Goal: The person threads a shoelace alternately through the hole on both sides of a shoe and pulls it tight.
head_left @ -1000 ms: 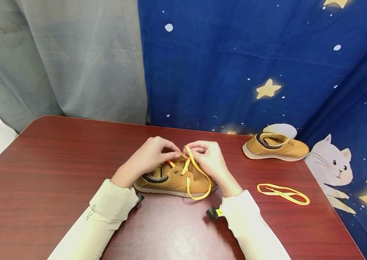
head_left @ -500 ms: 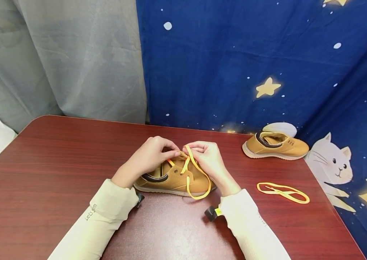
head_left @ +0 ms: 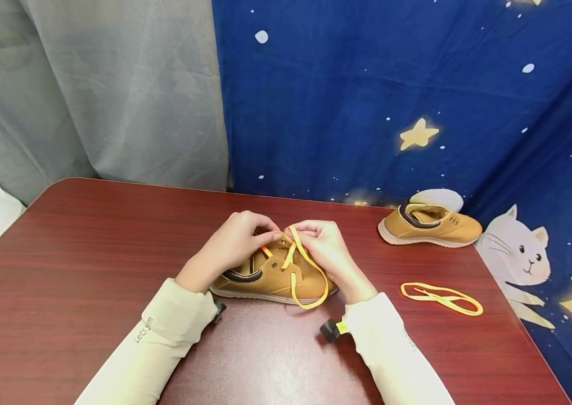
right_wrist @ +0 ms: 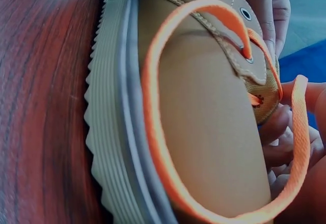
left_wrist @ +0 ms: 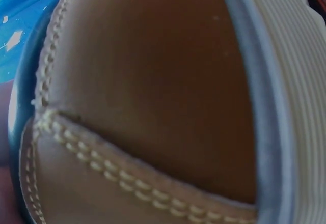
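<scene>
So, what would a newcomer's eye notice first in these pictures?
Probably the flat yellow shoelace looping over the side of the tan leather-like shoe beneath the left hand and right hand. Next, the blue fabric curtain behind, printed with yellow stars and a white cat. At right on the dark red table, a second tan shoe stands behind another yellow shoelace.

A tan shoe (head_left: 271, 282) stands sole-down on the table (head_left: 88, 253), its yellow-orange lace (right_wrist: 151, 91) partly threaded, looping over its side.
</scene>
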Tool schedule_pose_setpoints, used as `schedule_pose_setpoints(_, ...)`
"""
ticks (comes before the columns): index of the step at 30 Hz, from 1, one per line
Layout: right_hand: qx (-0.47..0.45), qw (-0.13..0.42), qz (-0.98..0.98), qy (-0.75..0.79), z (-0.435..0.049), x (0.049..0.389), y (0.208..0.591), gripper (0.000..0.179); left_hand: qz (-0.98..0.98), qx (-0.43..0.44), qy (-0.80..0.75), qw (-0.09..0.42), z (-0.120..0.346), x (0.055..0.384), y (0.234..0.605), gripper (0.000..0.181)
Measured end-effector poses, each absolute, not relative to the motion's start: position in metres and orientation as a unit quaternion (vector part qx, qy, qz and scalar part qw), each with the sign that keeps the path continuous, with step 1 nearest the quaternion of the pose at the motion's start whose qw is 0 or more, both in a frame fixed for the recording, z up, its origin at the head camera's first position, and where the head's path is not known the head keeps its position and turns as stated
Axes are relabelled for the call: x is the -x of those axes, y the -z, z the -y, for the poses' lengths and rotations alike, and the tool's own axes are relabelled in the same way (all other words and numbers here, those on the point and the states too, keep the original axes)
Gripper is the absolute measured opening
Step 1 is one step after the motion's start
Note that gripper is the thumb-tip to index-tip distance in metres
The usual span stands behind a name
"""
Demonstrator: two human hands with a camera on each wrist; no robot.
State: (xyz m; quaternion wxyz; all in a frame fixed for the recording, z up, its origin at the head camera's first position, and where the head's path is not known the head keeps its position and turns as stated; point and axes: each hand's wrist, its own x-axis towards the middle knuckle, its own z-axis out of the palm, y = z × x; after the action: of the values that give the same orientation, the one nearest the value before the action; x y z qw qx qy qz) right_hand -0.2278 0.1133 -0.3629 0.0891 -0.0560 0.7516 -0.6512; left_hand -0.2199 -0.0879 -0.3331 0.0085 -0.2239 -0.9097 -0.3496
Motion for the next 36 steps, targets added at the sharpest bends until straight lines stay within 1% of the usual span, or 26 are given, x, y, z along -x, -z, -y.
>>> schedule_pose_setpoints(9,0.105,0.094,-0.786,0.602,-0.123,0.228,0.364,0.022,0.922,0.207,0.328,0.005,0.087,0.216,0.327,0.01)
schedule_pose_setpoints(15,0.126,0.098,-0.798,0.581,-0.127,0.226,0.364,0.021,0.934,0.181,0.305,0.03,0.09,0.205,0.31,0.016)
schedule_pose_setpoints(17,0.125,0.098,-0.799,0.58,-0.126,0.226,0.363,0.02,0.938,0.178,0.298,0.022,0.09,0.201,0.305,0.017)
schedule_pose_setpoints(19,0.121,0.096,-0.801,0.579,-0.126,0.226,0.363,0.02,0.942,0.177,0.285,-0.002,0.09,0.199,0.304,0.019)
schedule_pose_setpoints(23,0.113,0.094,-0.804,0.576,-0.124,0.226,0.363,0.02,0.951,0.177,0.251,-0.041,0.084,0.198,0.31,0.024)
schedule_pose_setpoints(25,0.112,0.094,-0.805,0.574,-0.123,0.226,0.363,0.02,0.955,0.168,0.24,-0.048,0.08,0.199,0.315,0.027)
schedule_pose_setpoints(29,0.114,0.09,-0.811,0.566,-0.123,0.226,0.364,0.019,0.958,0.136,0.247,-0.05,0.073,0.199,0.323,0.034)
schedule_pose_setpoints(33,0.121,0.08,-0.817,0.558,-0.123,0.227,0.365,0.017,0.959,0.106,0.261,-0.033,0.068,0.199,0.328,0.031)
schedule_pose_setpoints(36,0.127,0.075,-0.823,0.549,-0.125,0.227,0.365,0.019,0.959,0.098,0.263,-0.025,0.066,0.2,0.329,0.028)
